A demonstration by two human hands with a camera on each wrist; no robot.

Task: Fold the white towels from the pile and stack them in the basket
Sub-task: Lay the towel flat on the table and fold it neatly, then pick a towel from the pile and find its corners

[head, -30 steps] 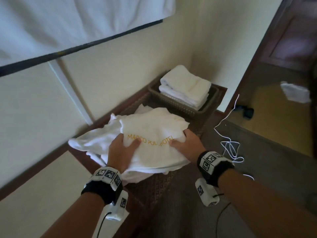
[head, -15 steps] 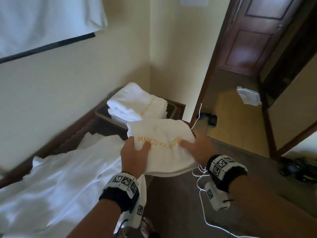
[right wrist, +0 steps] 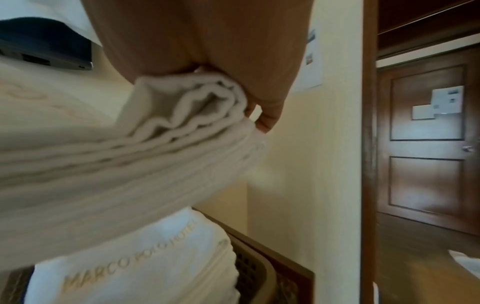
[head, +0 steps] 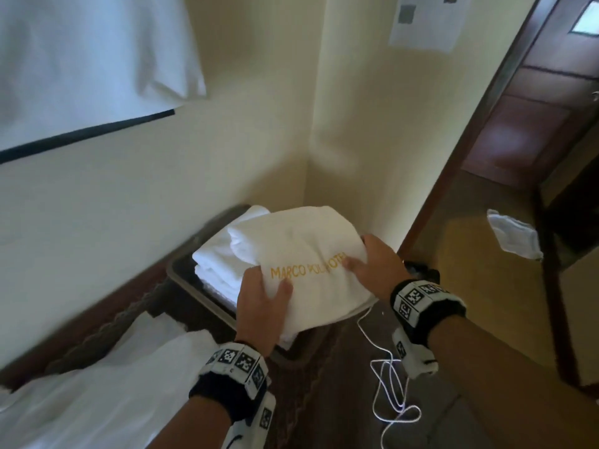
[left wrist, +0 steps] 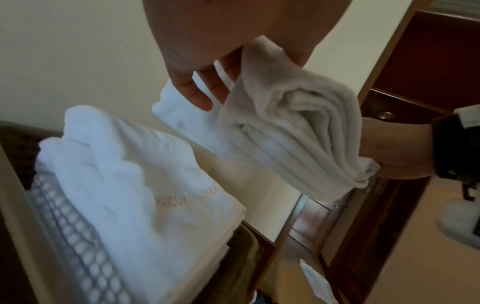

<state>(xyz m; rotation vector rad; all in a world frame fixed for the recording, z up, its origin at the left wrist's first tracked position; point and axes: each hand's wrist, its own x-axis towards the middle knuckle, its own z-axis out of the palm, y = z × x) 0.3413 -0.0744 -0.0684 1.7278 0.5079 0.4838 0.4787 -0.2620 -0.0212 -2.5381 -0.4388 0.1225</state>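
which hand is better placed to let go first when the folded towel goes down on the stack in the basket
Probably the left hand: it holds the folded towel's near edge, outside the basket. The right hand holds the side already over the stack and can guide it down.

Cream walls [head: 252, 131] meeting in a corner; paper notice [head: 421, 24] taped high. Dark wood panelled door [right wrist: 426, 144] with metal knob beyond wooden door frame [head: 453, 176]. Yellow-brown floor [head: 470, 260]; white cord [head: 389, 384] lying loose.
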